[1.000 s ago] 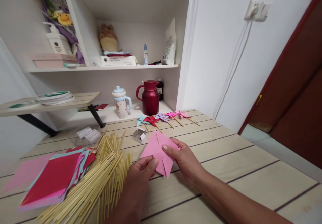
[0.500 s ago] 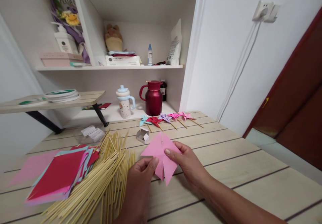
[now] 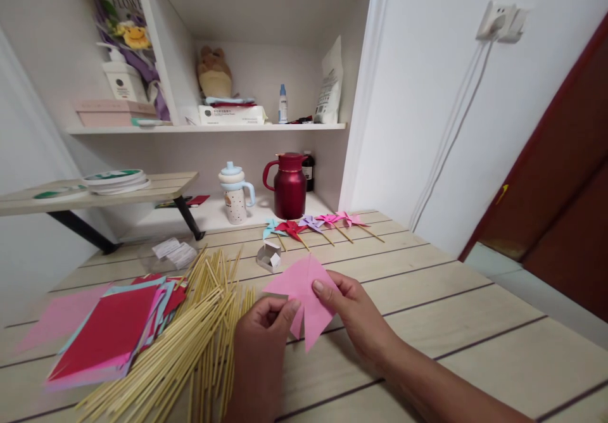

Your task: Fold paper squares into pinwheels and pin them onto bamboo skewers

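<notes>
And the slit pink paper square [image 3: 303, 284] has one flap pinched in the left hand [image 3: 266, 325], the right hand [image 3: 352, 306] clamping it thumb-on-top, fingertips hidden underneath.

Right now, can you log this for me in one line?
left hand: pinching cut pink paper | right hand: gripping same paper, thumb on top | beside left hand: thin sticks | beyond paper: pinwheels

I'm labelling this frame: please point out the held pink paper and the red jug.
Held pink paper [image 3: 304, 290], head view: middle of its face.
Red jug [image 3: 289, 190], head view: front of its body.
</notes>
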Demonstrator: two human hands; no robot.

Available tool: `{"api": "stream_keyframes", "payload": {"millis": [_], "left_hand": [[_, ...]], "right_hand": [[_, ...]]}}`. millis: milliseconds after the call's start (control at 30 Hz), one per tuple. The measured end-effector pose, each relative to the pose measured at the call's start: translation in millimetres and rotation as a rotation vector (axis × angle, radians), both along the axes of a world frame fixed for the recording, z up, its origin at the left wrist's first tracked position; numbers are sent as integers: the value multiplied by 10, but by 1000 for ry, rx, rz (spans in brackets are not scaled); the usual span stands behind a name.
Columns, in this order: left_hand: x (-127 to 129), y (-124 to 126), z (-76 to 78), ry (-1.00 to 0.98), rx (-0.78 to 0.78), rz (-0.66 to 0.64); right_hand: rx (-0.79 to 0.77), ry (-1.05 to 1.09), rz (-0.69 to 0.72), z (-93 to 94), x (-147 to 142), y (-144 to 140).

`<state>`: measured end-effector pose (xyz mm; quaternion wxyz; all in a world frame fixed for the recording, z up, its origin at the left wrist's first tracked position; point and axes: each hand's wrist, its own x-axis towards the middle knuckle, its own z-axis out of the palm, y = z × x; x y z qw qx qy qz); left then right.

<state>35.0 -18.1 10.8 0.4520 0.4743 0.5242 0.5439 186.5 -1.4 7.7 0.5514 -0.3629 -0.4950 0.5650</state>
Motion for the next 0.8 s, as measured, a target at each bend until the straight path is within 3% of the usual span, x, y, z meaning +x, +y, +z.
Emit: {"api": "stream_keyframes", "payload": {"millis": [367, 600, 700, 800], "left_hand": [[49, 18, -47, 15, 47, 125], [-39, -13, 93, 10, 6, -109], [-66, -7, 107, -59, -94, -206], [-71, 7, 93, -154, -89, -284]], "right_hand": [[-15, -96, -43, -34, 33, -3], [-50, 1, -21, -14, 28, 13], [-60, 53, -23, 8, 24, 26], [-58, 73, -23, 17, 22, 33]]}}
